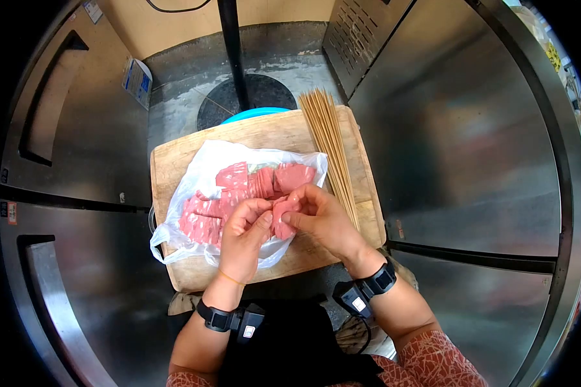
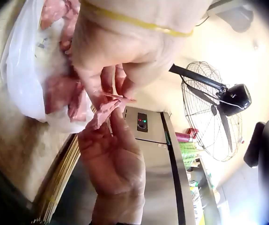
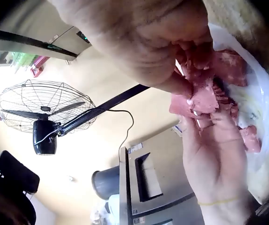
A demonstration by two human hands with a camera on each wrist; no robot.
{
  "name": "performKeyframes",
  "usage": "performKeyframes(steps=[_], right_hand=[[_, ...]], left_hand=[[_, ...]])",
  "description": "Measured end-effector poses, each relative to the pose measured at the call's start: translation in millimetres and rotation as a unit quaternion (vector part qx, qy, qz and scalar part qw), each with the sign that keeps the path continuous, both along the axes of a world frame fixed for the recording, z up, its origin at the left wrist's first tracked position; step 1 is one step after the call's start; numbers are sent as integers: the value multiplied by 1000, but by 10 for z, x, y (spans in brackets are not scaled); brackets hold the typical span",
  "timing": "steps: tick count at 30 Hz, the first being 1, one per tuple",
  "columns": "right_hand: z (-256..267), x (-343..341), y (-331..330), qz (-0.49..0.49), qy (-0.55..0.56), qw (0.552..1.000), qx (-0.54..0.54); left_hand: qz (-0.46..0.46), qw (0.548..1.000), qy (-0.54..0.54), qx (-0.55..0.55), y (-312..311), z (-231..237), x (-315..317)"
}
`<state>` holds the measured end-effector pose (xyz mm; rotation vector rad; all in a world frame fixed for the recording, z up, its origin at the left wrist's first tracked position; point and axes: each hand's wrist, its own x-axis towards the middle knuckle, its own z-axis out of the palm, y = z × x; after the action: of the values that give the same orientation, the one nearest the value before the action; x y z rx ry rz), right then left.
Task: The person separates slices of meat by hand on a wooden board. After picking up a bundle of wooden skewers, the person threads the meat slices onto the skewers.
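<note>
Between both hands, over the near right part of a white plastic bag (image 1: 208,161), is a thin pink meat slice (image 1: 281,219). The left hand (image 1: 244,240) pinches its left side with thumb and fingers; the right hand (image 1: 326,222) pinches its right side. In the left wrist view the slice (image 2: 105,114) looks folded between the fingertips. The right wrist view shows the slice (image 3: 201,99) spread between the left hand (image 3: 214,159) and the right hand (image 3: 148,42). More sliced meat (image 1: 203,213) lies in rows on the bag.
A wooden board (image 1: 265,134) carries the bag. A bundle of thin wooden sticks (image 1: 332,138) lies along its right side. Steel cabinets (image 1: 458,148) stand left and right. Beyond the board are a black pole (image 1: 232,51) on a round base and a blue rim (image 1: 255,113).
</note>
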<state>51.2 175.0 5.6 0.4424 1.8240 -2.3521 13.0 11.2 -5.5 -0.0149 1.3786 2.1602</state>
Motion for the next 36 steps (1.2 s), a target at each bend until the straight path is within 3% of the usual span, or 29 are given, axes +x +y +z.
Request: performKeyframes(steps=[6,11,14,15,17,23,29,35,36], right_hand=[[2,11,-4,17,30,998,43],[109,44,9,36,60,991,111],[253,64,-14,76,140,938,308],[262,68,-31,73,188,908,366],[276,59,-81,67,279,832,475],[389,78,-173,90,308,765,558],[462,89,-215,49,360,771,522],[324,58,-183,8,308,842,443],[326,58,-198,-5,268,873,408]], left_hand=[[-48,996,-77,23,-30,88,-34],[-72,993,-90,-27,-132,47,-97],[-99,990,-39,-89,-178,10,-148],[-113,987,-8,-118,-189,6,-161],[-144,982,-48,-115,-196,69,-207],[-112,988,-63,-83,-216,107,-243],[34,998,-43,-19,-295,93,-319],[104,994,-10,4,-343,168,-382],[104,995,-8,3,-361,173,-388]])
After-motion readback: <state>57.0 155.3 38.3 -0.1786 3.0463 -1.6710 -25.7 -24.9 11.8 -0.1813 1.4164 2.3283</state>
